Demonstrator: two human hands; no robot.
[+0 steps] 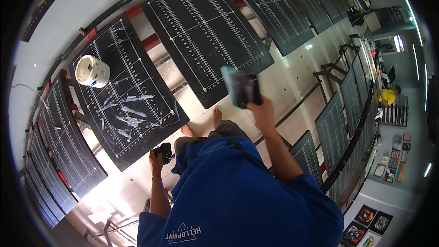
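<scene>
My right hand (262, 110) is raised ahead of me, closed around a flat dark block-like tool (245, 89) with a teal edge. Motion blurs this tool, so its exact kind is unclear. Low at my left side, my left hand (156, 159) grips a crumpled black cloth (166, 151). Ahead to the left lies a black board (157, 96) marked with white rulers, with whitish paste (132, 120) smeared over its near half. A white bucket (93, 71) with a stained rim stands on that board's left part.
More ruled black boards, such as the one straight ahead (206, 27), line the red-framed table on both sides. A second row of boards (331, 119) runs along my right. Pale tiled floor (297, 71) lies between the rows. Far right, a person in yellow (388, 96) is visible.
</scene>
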